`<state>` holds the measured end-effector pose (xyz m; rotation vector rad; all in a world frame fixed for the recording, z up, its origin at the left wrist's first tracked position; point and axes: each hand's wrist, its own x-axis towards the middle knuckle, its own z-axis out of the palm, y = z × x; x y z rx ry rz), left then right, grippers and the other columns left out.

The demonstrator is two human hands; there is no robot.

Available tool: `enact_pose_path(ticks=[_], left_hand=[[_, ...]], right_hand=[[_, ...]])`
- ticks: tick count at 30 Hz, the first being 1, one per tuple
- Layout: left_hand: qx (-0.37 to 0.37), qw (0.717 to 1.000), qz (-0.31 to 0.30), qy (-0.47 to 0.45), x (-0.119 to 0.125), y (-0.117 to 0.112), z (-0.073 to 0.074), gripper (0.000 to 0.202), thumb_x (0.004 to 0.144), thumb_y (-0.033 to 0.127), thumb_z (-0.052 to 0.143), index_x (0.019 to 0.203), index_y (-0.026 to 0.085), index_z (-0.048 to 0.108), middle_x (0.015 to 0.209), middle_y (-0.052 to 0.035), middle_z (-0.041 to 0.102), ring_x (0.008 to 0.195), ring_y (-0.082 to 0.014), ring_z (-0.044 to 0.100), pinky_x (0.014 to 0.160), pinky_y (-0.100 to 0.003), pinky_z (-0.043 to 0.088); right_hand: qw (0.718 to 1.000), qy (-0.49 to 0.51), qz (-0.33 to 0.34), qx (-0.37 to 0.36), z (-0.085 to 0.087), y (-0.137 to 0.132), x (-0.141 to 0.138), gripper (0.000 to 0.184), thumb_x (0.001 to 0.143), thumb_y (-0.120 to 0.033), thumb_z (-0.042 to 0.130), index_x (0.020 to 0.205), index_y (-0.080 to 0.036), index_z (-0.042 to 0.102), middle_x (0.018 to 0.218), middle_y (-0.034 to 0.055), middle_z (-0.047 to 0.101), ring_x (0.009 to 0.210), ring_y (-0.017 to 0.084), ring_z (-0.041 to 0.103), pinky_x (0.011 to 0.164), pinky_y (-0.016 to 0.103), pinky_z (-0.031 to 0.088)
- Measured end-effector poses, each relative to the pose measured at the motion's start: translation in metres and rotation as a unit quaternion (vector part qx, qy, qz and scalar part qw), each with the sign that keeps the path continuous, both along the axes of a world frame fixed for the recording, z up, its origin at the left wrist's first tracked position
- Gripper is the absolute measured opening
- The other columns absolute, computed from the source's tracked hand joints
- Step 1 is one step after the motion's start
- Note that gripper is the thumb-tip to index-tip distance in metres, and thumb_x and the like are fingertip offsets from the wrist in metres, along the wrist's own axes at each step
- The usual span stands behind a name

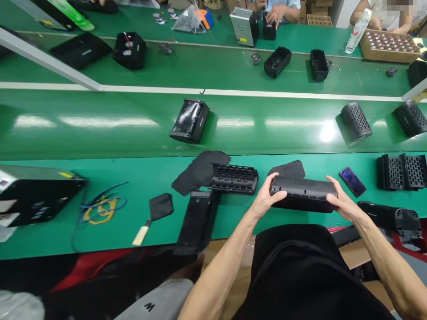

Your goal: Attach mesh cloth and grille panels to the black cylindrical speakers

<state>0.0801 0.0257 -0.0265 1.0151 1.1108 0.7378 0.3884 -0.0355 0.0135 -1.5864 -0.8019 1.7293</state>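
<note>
Between my two hands I hold a long black plastic housing (303, 194) with slots along its side, level above the near edge of the green bench. My left hand (267, 195) grips its left end, thumb on the front face. Around the right end close the fingers of my right hand (343, 202). A slotted black grille panel (235, 178) lies just left of my left hand, partly over a pile of black sheets (200, 171). More black sheets (288, 169) lie behind the housing. Below the grille a long black casing (196, 218) reaches the bench edge.
A phone (352, 181), perforated black shells (402, 172) and a black speaker-like unit (390, 218) are at my right. To the left are coiled cables (103, 209) and a metal-topped box (36, 195). Black units (190, 121) stand on the conveyor (133, 142). Co-workers' hands (276, 15) show across it.
</note>
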Motion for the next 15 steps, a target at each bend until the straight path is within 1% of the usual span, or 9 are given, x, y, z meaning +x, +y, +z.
enact_pose_path(ticks=[2, 4, 6, 8, 9, 10, 12, 13, 15], left_hand=[[0.002, 1.0, 0.023, 0.013, 0.002, 0.001, -0.006, 0.091, 0.069, 0.064, 0.086, 0.143, 0.018, 0.058, 0.145, -0.014, 0.064, 0.139, -0.0393, 0.055, 0.119, -0.048, 0.042], [-0.029, 0.999, 0.034, 0.026, 0.005, 0.007, -0.014, 0.087, 0.067, 0.065, 0.087, 0.135, 0.018, 0.064, 0.143, -0.0142, 0.066, 0.138, -0.0404, 0.057, 0.119, -0.049, 0.041], [-0.087, 0.995, 0.037, 0.032, 0.007, 0.017, -0.022, 0.086, 0.064, 0.065, 0.09, 0.132, 0.018, 0.067, 0.14, -0.016, 0.068, 0.135, -0.041, 0.059, 0.118, -0.05, 0.043], [-0.127, 0.989, 0.072, 0.012, 0.01, 0.029, -0.027, 0.089, 0.066, 0.064, 0.09, 0.139, 0.019, 0.064, 0.144, -0.0187, 0.065, 0.135, -0.0398, 0.06, 0.114, -0.05, 0.047], [-0.127, 0.986, 0.105, -0.007, 0.012, 0.035, -0.029, 0.091, 0.069, 0.064, 0.089, 0.144, 0.02, 0.06, 0.149, -0.0193, 0.062, 0.135, -0.0384, 0.06, 0.111, -0.049, 0.049], [-0.113, 0.983, 0.142, -0.028, 0.014, 0.039, -0.029, 0.092, 0.073, 0.064, 0.087, 0.15, 0.023, 0.056, 0.153, -0.0191, 0.058, 0.135, -0.0365, 0.06, 0.109, -0.047, 0.051], [-0.077, 0.977, 0.191, -0.06, 0.022, 0.041, -0.03, 0.09, 0.078, 0.062, 0.084, 0.153, 0.026, 0.052, 0.156, -0.0176, 0.056, 0.133, -0.0326, 0.062, 0.102, -0.043, 0.055], [-0.068, 0.977, 0.193, -0.067, 0.027, 0.037, -0.03, 0.086, 0.078, 0.061, 0.083, 0.15, 0.025, 0.055, 0.153, -0.0171, 0.058, 0.128, -0.0309, 0.065, 0.097, -0.041, 0.057], [-0.086, 0.982, 0.157, -0.064, 0.037, 0.022, -0.031, 0.074, 0.076, 0.059, 0.085, 0.136, 0.022, 0.065, 0.138, -0.0164, 0.068, 0.114, -0.0282, 0.07, 0.086, -0.037, 0.059]], right_hand=[[0.999, -0.019, 0.008, 0.034, -0.01, -0.01, 0.0, 0.102, 0.072, -0.06, 0.091, 0.156, -0.032, 0.04, 0.139, 0.01, 0.063, 0.125, 0.03, 0.064, 0.107, 0.043, 0.051], [0.998, -0.049, 0.0, 0.049, -0.022, -0.022, -0.002, 0.091, 0.074, -0.058, 0.091, 0.149, -0.03, 0.048, 0.134, 0.0088, 0.064, 0.121, 0.03, 0.065, 0.106, 0.042, 0.053], [0.999, -0.041, -0.019, 0.016, -0.037, -0.027, -0.005, 0.083, 0.076, -0.06, 0.088, 0.144, -0.031, 0.051, 0.128, 0.0084, 0.065, 0.103, 0.028, 0.07, 0.09, 0.043, 0.061], [0.998, -0.002, -0.053, -0.034, -0.052, -0.015, -0.01, 0.082, 0.075, -0.064, 0.086, 0.141, -0.032, 0.05, 0.124, 0.0086, 0.065, 0.082, 0.025, 0.071, 0.068, 0.044, 0.065], [0.995, 0.021, -0.076, -0.054, -0.058, 0.001, -0.012, 0.082, 0.074, -0.065, 0.086, 0.14, -0.032, 0.049, 0.121, 0.0088, 0.066, 0.076, 0.025, 0.07, 0.06, 0.044, 0.064], [0.991, 0.045, -0.103, -0.069, -0.063, 0.022, -0.014, 0.081, 0.074, -0.067, 0.085, 0.137, -0.031, 0.05, 0.118, 0.009, 0.067, 0.074, 0.025, 0.07, 0.057, 0.045, 0.064], [0.981, 0.085, -0.157, -0.079, -0.07, 0.082, -0.017, 0.073, 0.078, -0.071, 0.081, 0.129, -0.028, 0.053, 0.107, 0.0092, 0.07, 0.079, 0.027, 0.071, 0.06, 0.047, 0.065], [0.975, 0.097, -0.185, -0.074, -0.071, 0.117, -0.017, 0.066, 0.083, -0.072, 0.076, 0.124, -0.026, 0.055, 0.104, 0.0093, 0.071, 0.083, 0.027, 0.07, 0.064, 0.048, 0.066], [0.974, 0.062, -0.219, -0.017, -0.07, 0.185, -0.019, 0.054, 0.098, -0.07, 0.06, 0.124, -0.023, 0.056, 0.105, 0.0091, 0.072, 0.09, 0.025, 0.068, 0.072, 0.048, 0.066]])
